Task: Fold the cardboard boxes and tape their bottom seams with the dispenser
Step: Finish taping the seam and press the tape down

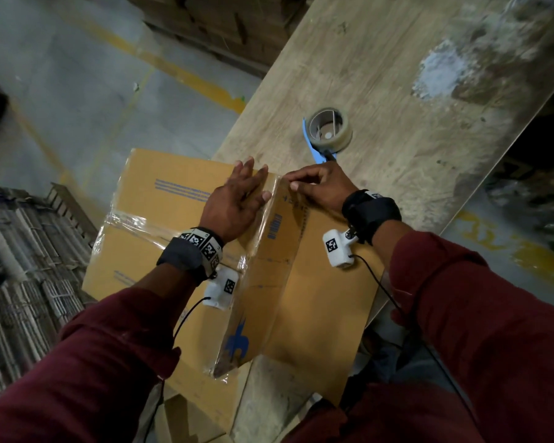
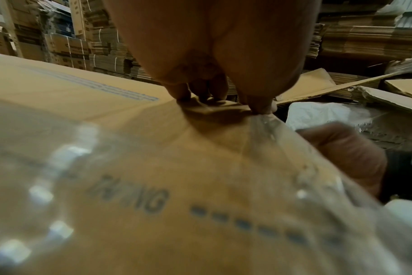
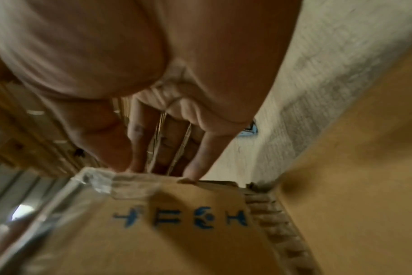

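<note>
A brown cardboard box [image 1: 160, 199] with blue print lies on the wooden table [image 1: 397, 91], overhanging its left edge. Clear tape [image 1: 259, 238] runs along its middle seam towards the far edge; a second strip [image 1: 135, 222] crosses it. My left hand [image 1: 253, 177] lies flat on the box top beside the seam, its fingers [image 2: 183, 93] pressing near the far edge. My right hand [image 1: 291, 182] has bent fingers at that edge. Its thumb and forefinger [image 3: 129, 165] pinch the crinkled tape end [image 3: 99, 182]. The tape dispenser [image 1: 328, 131], blue with a clear roll, rests on the table just beyond.
Bundles of flattened cardboard [image 1: 20, 266] are stacked on the floor to the left. A pallet of boxes [image 1: 224, 24] stands beyond the table's far end. The table's right edge runs diagonally behind my right arm.
</note>
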`<state>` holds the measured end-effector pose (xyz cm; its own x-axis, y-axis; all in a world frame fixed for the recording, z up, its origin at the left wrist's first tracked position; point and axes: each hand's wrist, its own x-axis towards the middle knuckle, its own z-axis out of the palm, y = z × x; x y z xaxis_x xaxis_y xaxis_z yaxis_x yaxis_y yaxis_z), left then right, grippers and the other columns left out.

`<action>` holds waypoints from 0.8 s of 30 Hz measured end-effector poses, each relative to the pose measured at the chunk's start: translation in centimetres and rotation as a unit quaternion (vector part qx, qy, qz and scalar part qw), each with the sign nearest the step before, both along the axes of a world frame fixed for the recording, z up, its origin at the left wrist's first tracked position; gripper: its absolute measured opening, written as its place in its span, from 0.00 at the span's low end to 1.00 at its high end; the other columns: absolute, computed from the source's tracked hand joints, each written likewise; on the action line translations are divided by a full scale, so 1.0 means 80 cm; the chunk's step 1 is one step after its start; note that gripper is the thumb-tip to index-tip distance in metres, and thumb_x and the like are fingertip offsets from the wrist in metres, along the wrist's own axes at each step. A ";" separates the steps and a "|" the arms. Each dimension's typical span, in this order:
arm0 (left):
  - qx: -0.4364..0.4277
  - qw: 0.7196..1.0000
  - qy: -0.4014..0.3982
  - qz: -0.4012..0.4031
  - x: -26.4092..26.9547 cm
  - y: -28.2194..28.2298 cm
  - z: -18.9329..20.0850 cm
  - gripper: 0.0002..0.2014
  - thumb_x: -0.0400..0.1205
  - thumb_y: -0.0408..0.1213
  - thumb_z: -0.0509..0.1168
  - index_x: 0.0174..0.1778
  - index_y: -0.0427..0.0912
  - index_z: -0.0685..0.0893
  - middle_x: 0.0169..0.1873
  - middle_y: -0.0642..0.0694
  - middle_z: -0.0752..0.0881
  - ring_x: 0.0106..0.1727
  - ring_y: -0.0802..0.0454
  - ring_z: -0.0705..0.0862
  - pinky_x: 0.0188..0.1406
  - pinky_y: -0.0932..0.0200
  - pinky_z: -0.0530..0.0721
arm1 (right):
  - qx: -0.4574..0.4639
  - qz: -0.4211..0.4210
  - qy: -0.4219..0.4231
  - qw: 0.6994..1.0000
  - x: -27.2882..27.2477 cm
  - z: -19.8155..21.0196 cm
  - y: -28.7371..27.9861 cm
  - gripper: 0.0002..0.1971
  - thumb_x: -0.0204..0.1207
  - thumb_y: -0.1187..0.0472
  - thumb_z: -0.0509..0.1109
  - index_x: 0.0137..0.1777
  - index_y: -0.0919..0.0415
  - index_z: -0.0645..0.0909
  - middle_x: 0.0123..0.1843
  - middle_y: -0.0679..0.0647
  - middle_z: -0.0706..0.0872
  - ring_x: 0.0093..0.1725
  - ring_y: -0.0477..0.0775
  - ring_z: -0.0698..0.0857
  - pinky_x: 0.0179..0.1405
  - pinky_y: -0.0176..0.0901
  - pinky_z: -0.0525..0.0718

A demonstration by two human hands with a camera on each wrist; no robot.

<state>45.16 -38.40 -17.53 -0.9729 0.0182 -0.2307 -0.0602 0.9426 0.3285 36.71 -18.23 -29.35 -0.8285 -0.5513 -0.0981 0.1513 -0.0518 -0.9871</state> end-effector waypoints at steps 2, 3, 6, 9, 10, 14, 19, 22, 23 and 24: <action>0.001 1.000 0.002 -0.002 0.001 -0.002 -0.002 0.28 0.90 0.55 0.61 0.87 0.54 0.70 0.90 0.47 0.59 0.91 0.51 0.53 0.86 0.47 0.64 | -0.018 0.025 -0.051 0.998 -0.001 0.004 0.002 0.12 0.78 0.70 0.75 0.61 0.63 0.91 0.57 0.56 0.93 0.61 0.55 0.90 0.65 0.47 0.87; -0.001 1.000 0.001 -0.003 0.001 -0.003 -0.002 0.28 0.91 0.55 0.61 0.87 0.55 0.69 0.90 0.47 0.59 0.91 0.51 0.53 0.86 0.47 0.63 | -0.023 0.025 -0.065 0.997 0.000 0.007 0.000 0.11 0.79 0.66 0.77 0.59 0.62 0.92 0.57 0.55 0.93 0.61 0.55 0.90 0.66 0.48 0.87; -0.015 1.000 -0.009 -0.001 0.002 -0.001 0.000 0.28 0.91 0.55 0.60 0.88 0.55 0.67 0.90 0.48 0.58 0.91 0.51 0.52 0.85 0.49 0.60 | 0.012 -0.027 -0.011 1.000 0.009 0.009 -0.012 0.11 0.73 0.54 0.84 0.52 0.56 0.94 0.50 0.48 0.94 0.54 0.48 0.92 0.62 0.48 0.89; -0.016 1.000 -0.014 -0.002 0.000 0.001 0.002 0.28 0.92 0.55 0.59 0.88 0.55 0.66 0.91 0.48 0.57 0.92 0.50 0.51 0.85 0.48 0.60 | 0.016 -0.056 -0.008 0.998 0.009 0.006 -0.018 0.10 0.70 0.55 0.86 0.48 0.56 0.94 0.47 0.48 0.95 0.51 0.47 0.92 0.61 0.50 0.90; -0.014 1.000 -0.014 -0.004 0.000 0.002 0.002 0.28 0.92 0.54 0.59 0.89 0.55 0.66 0.91 0.47 0.57 0.92 0.50 0.51 0.85 0.46 0.60 | 0.016 -0.054 -0.009 0.998 0.008 0.007 -0.018 0.10 0.69 0.55 0.86 0.48 0.57 0.94 0.47 0.48 0.95 0.51 0.48 0.92 0.61 0.50 0.90; -0.015 1.000 -0.019 -0.009 0.001 0.003 0.001 0.28 0.92 0.54 0.58 0.89 0.54 0.65 0.91 0.46 0.57 0.92 0.48 0.50 0.88 0.42 0.60 | 0.028 -0.041 -0.002 0.999 0.013 0.012 -0.009 0.13 0.69 0.49 0.86 0.51 0.52 0.94 0.49 0.44 0.94 0.53 0.43 0.91 0.60 0.43 0.88; -0.016 1.000 -0.011 -0.019 0.003 0.002 0.000 0.28 0.92 0.53 0.58 0.89 0.52 0.66 0.91 0.44 0.58 0.92 0.46 0.51 0.88 0.38 0.60 | 0.040 -0.068 0.031 0.996 0.034 0.010 -0.024 0.23 0.65 0.51 0.89 0.58 0.57 0.89 0.54 0.46 0.91 0.53 0.35 0.87 0.55 0.30 0.84; -0.027 0.999 -0.010 -0.021 0.003 0.003 0.002 0.28 0.93 0.53 0.58 0.89 0.50 0.66 0.91 0.44 0.58 0.92 0.45 0.52 0.87 0.38 0.60 | 0.041 -0.093 0.050 0.994 0.042 0.011 -0.032 0.25 0.64 0.51 0.89 0.59 0.59 0.87 0.55 0.51 0.89 0.53 0.38 0.86 0.54 0.32 0.85; -0.029 0.999 -0.009 -0.023 0.003 0.004 0.002 0.28 0.93 0.53 0.58 0.89 0.50 0.66 0.91 0.43 0.58 0.92 0.45 0.52 0.87 0.38 0.60 | 0.045 -0.094 0.053 0.993 0.043 0.012 -0.030 0.28 0.64 0.49 0.89 0.62 0.58 0.87 0.57 0.51 0.89 0.55 0.41 0.86 0.57 0.36 0.86; -0.028 0.999 -0.008 -0.023 0.003 0.004 0.002 0.28 0.93 0.53 0.58 0.89 0.50 0.65 0.91 0.43 0.57 0.92 0.44 0.52 0.87 0.38 0.60 | 0.055 -0.092 0.063 0.992 0.043 0.011 -0.027 0.31 0.64 0.47 0.88 0.66 0.56 0.86 0.60 0.51 0.88 0.58 0.42 0.86 0.60 0.38 0.86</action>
